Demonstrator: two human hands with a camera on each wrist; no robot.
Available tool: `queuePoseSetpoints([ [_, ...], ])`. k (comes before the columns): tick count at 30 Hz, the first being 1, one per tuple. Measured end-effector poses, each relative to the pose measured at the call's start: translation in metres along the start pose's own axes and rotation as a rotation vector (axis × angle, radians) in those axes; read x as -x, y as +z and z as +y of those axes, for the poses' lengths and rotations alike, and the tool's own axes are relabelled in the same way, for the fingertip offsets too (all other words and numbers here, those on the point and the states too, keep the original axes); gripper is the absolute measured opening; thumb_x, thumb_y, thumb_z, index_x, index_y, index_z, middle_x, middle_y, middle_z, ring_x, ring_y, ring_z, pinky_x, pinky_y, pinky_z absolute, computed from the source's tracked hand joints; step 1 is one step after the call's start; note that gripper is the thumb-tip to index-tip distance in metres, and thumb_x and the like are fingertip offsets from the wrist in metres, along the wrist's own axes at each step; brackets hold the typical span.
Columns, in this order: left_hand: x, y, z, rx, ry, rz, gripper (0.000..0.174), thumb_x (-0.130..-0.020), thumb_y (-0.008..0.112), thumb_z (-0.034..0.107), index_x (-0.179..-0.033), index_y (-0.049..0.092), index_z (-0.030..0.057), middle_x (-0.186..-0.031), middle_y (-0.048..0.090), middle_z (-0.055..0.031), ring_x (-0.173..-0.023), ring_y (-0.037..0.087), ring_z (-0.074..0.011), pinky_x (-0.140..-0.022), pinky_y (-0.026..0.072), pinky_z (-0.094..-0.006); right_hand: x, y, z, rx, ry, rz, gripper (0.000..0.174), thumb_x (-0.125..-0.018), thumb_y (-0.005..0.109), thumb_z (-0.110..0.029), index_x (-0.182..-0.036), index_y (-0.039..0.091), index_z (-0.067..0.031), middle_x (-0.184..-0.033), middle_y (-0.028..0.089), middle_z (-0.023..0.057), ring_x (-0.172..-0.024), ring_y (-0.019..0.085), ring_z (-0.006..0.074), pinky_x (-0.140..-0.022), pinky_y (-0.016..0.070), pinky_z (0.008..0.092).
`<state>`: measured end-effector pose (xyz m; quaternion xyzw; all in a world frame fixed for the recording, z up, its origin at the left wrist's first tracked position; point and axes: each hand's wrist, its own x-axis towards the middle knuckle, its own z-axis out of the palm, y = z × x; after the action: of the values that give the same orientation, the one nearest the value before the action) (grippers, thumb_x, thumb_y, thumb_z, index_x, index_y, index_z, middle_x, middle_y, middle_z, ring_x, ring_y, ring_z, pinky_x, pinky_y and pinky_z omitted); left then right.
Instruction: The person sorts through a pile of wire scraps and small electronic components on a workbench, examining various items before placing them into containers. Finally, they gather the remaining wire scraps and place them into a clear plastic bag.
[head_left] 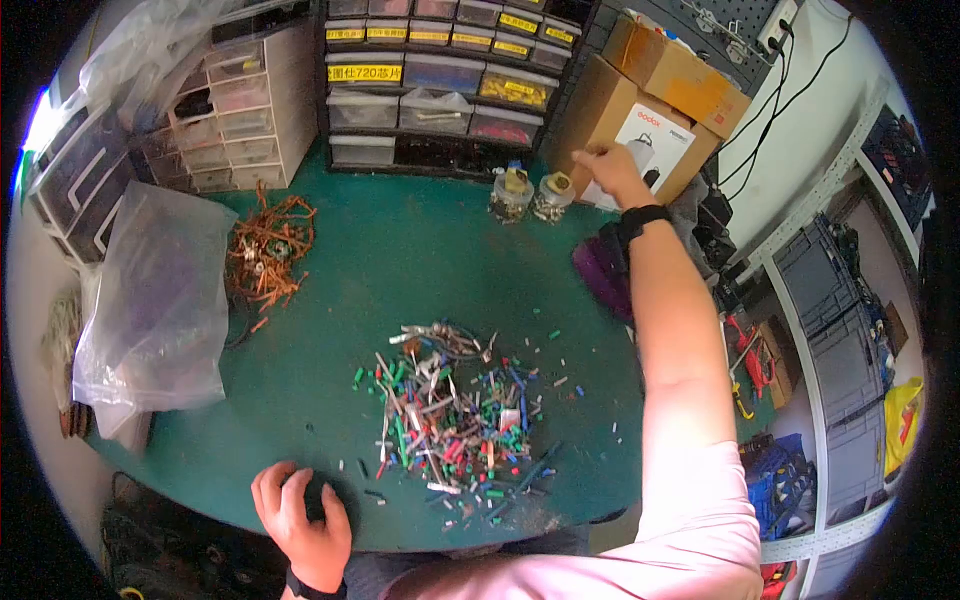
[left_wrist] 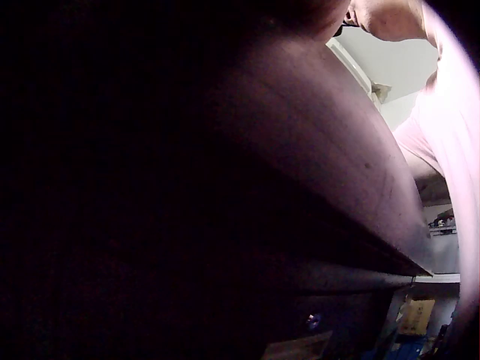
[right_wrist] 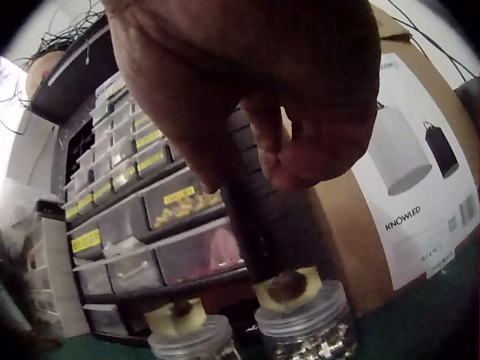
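Observation:
Above two clear screw-lid jars, the right hand (head_left: 612, 172) hangs with bent, separated fingers and nothing visible between them. The right wrist view shows this hand (right_wrist: 262, 90) over the right jar (right_wrist: 307, 330), not touching it; the left jar (right_wrist: 195, 341) stands beside it. Both jars hold small metal pieces and carry a yellow label with a brown lump on top. The left hand (head_left: 305, 522) rests loosely bent at the table's front edge, holding nothing visible. Near the middle front lies a pile of coloured tube and wire scraps (head_left: 460, 410). The left wrist view is mostly dark.
Copper wire scraps (head_left: 270, 250) and a clear plastic bag (head_left: 155, 300) lie at the left. A labelled drawer cabinet (head_left: 430, 75) stands at the back. Behind the right hand is a cardboard box (head_left: 590, 105); a purple item (head_left: 600, 275) lies by the right forearm.

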<state>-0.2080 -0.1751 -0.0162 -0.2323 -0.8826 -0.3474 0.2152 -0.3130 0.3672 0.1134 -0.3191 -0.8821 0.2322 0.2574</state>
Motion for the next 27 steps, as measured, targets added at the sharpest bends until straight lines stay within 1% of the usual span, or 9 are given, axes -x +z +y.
queuePoseSetpoints([
  [4,0.0,-0.002,0.004,-0.007,-0.004,0.008,0.023,-0.067,0.063,-0.001,-0.09,0.057,-0.0012,-0.099,0.056,-0.0192,-0.095,0.051,-0.0371,-0.085,0.041,-0.0436,0.036,-0.024,-0.019,0.065,-0.093,-0.074,0.045,-0.075,0.073,-0.03,-0.105,0.066,0.003,-0.097,0.068,0.0193,-0.085,0.066,0.0261,-0.076,0.0504,0.0336],
  [7,-0.001,0.002,0.0,-0.011,0.055,0.071,0.024,-0.066,0.065,0.0,-0.089,0.058,0.0,-0.095,0.056,-0.0189,-0.09,0.053,-0.0376,-0.08,0.0435,-0.0441,0.083,-0.034,-0.041,-0.047,-0.255,-0.139,0.04,-0.076,0.072,-0.027,-0.102,0.065,0.0031,-0.091,0.068,0.017,-0.082,0.065,0.0229,-0.074,0.0499,0.0342],
  [11,0.002,0.002,0.002,-0.027,0.057,0.077,0.022,-0.066,0.065,0.002,-0.088,0.059,0.0004,-0.096,0.057,-0.0178,-0.091,0.053,-0.037,-0.081,0.0439,-0.0437,0.151,-0.035,-0.066,0.091,-0.545,-0.321,0.031,-0.074,0.072,-0.022,-0.095,0.066,0.0002,-0.08,0.065,0.0108,-0.074,0.061,0.0201,-0.069,0.0492,0.0329],
  [13,0.0,0.001,0.003,-0.033,0.059,0.087,0.022,-0.067,0.065,0.003,-0.087,0.059,0.0006,-0.096,0.058,-0.0172,-0.091,0.053,-0.0365,-0.081,0.0439,-0.0436,0.179,-0.026,-0.076,0.113,-0.578,-0.49,0.03,-0.073,0.07,-0.022,-0.095,0.066,-0.0015,-0.083,0.067,0.0149,-0.077,0.064,0.0243,-0.07,0.0503,0.0352],
  [15,0.001,-0.001,0.004,-0.033,0.041,0.066,0.019,-0.069,0.064,0.002,-0.087,0.06,0.0,-0.098,0.059,-0.0168,-0.094,0.053,-0.0358,-0.085,0.0429,-0.0417,0.197,-0.009,-0.079,0.207,-0.681,-0.581,0.028,-0.072,0.067,-0.019,-0.094,0.066,-0.0018,-0.089,0.066,0.0188,-0.082,0.064,0.0344,-0.074,0.0505,0.0409],
  [16,0.002,0.0,0.003,-0.043,0.042,0.072,0.018,-0.069,0.065,0.003,-0.087,0.06,0.0,-0.099,0.059,-0.0165,-0.095,0.053,-0.0358,-0.085,0.0431,-0.0419,0.203,0.002,-0.077,0.285,-0.731,-0.587,0.03,-0.073,0.069,-0.017,-0.098,0.065,-0.0015,-0.089,0.066,0.0172,-0.081,0.064,0.0302,-0.071,0.0499,0.0375],
  [23,0.005,0.004,0.0,-0.072,0.058,0.091,0.018,-0.069,0.065,0.005,-0.087,0.06,0.0008,-0.099,0.059,-0.0159,-0.096,0.053,-0.0353,-0.085,0.0431,-0.0421,0.221,0.053,-0.067,0.271,-0.571,-0.635,0.026,-0.073,0.066,-0.018,-0.093,0.068,-0.0021,-0.089,0.067,0.0183,-0.083,0.064,0.0328,-0.072,0.0498,0.039],
  [25,0.006,0.004,-0.002,-0.072,0.05,0.08,0.019,-0.069,0.065,0.005,-0.087,0.06,0.0014,-0.099,0.059,-0.0153,-0.096,0.053,-0.0351,-0.084,0.043,-0.0421,0.224,0.059,-0.072,0.103,-0.287,-0.666,0.021,-0.075,0.061,-0.016,-0.087,0.07,-0.0025,-0.088,0.065,0.0223,-0.081,0.064,0.036,-0.072,0.0494,0.044],
  [27,0.005,0.003,0.0,-0.078,0.049,0.083,0.018,-0.069,0.065,0.005,-0.087,0.06,0.0014,-0.098,0.059,-0.0149,-0.095,0.053,-0.0349,-0.084,0.0431,-0.042,0.208,0.085,-0.058,0.053,-0.3,-0.592,0.023,-0.078,0.058,-0.018,-0.088,0.069,-0.0003,-0.087,0.065,0.024,-0.08,0.064,0.038,-0.073,0.049,0.0451],
])
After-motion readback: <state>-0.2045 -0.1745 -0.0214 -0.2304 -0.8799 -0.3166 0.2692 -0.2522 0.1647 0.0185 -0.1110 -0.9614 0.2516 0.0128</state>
